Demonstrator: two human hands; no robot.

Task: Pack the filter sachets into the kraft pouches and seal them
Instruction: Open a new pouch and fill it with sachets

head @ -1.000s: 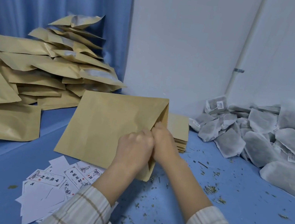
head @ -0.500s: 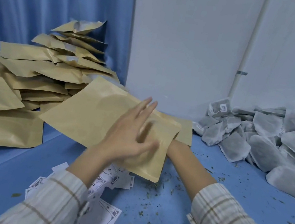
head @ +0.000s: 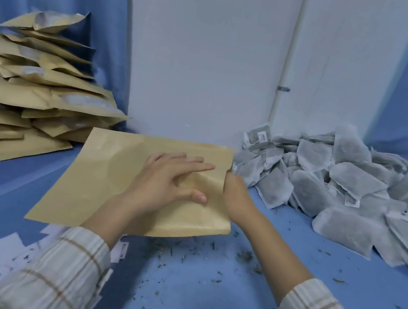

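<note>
A flat kraft pouch is held just above the blue table, with its open mouth toward the right. My left hand lies palm-down on the pouch's upper wall, fingers spread. My right hand is pushed into the mouth at the right edge. Only its wrist and the heel of the hand show; the fingers are hidden inside. A heap of grey filter sachets lies to the right, close to the mouth. No sachet is visible in either hand.
A tall pile of kraft pouches fills the left side against the blue curtain. White printed labels lie scattered under my left sleeve. Herb crumbs dot the blue table. A white wall stands behind.
The pouch has tipped from upright to nearly flat and shifted right. My left hand let go of its edge and spread on top; my right hand slid into the mouth.
</note>
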